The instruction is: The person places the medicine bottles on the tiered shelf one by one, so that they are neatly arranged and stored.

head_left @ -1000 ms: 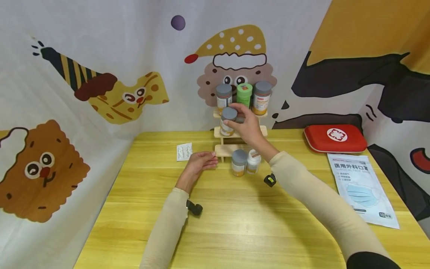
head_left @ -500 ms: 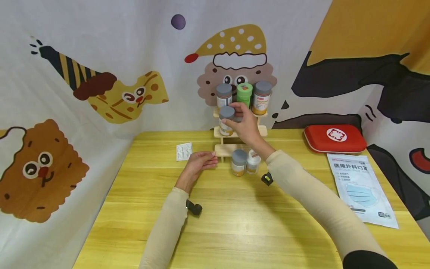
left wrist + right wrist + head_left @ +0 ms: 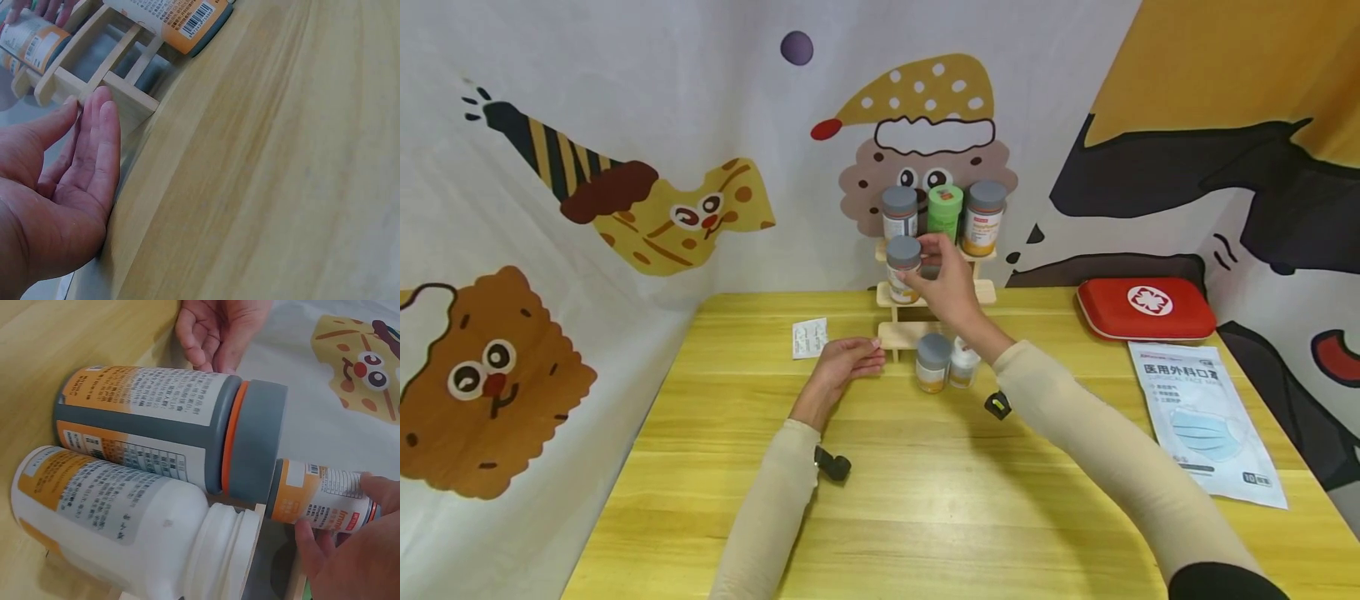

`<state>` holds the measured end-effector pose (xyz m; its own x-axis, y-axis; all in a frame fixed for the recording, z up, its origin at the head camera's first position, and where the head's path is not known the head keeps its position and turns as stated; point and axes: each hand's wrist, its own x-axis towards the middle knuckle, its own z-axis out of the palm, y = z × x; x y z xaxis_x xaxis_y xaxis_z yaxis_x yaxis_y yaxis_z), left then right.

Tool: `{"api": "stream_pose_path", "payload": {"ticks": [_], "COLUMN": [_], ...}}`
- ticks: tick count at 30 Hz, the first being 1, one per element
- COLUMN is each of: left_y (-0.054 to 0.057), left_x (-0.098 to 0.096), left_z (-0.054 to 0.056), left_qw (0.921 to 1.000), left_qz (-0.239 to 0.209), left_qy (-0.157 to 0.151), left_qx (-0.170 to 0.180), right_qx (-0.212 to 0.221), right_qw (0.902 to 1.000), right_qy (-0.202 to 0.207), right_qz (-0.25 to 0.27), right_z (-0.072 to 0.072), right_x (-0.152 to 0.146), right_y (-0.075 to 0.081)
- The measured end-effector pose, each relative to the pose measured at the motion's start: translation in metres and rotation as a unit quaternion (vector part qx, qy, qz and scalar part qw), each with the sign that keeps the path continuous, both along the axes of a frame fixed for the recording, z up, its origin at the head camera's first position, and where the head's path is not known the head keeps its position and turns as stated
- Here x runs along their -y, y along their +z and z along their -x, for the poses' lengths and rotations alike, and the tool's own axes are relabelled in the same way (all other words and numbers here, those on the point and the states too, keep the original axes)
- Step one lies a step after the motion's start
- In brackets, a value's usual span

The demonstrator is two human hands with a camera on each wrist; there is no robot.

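Note:
My right hand (image 3: 953, 285) holds a grey-capped supplement bottle (image 3: 903, 267) with thumb and fingers, upright at the left end of the middle tier of a small wooden stepped stand (image 3: 904, 336). In the right wrist view, the orange and white label of that bottle (image 3: 322, 495) shows between the fingers. My left hand (image 3: 848, 363) pinches the left end of the stand's lowest tier; the left wrist view shows thumb and fingertips (image 3: 100, 97) meeting there. Another grey-capped bottle (image 3: 933, 363) and a white bottle (image 3: 963, 367) stand on the table before the stand.
On the top tier are a grey-capped bottle (image 3: 899, 213), a green bottle (image 3: 945, 210) and another grey-capped bottle (image 3: 984, 218). A small white packet (image 3: 809, 338) lies to the left. At right are a red first-aid case (image 3: 1147, 309) and a face-mask pack (image 3: 1207, 425).
My right hand has shifted the held bottle slightly left and back along the middle tier. The left hand has stayed at the stand's end.

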<state>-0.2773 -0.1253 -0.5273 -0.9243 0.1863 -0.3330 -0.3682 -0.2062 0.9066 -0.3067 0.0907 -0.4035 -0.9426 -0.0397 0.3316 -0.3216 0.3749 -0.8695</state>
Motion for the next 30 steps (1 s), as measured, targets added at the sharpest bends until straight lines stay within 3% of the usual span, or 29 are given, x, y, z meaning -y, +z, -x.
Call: {"api": "stream_pose_path", "payload": {"ticks": [10, 16, 30], "left_y": [0.003, 0.004, 0.001], "left_x": [0.003, 0.004, 0.001], "left_z": [-0.001, -0.001, 0.0], "left_qw": [0.9999, 0.9999, 0.9999], "left_qz": [0.009, 0.011, 0.009], "left_qy": [-0.006, -0.005, -0.006], "left_qx": [-0.001, 0.004, -0.002], "right_qx": [-0.003, -0.01, -0.028], "right_qw": [0.9995, 0.9997, 0.9975], "right_qy": [-0.005, -0.004, 0.026], "right_qz": [-0.031, -0.024, -0.06], "right_z": [-0.025, -0.04, -0.07], "right_x": [-0.014, -0.026, -0.068], "right_y": [-0.003, -0.009, -0.043]}}
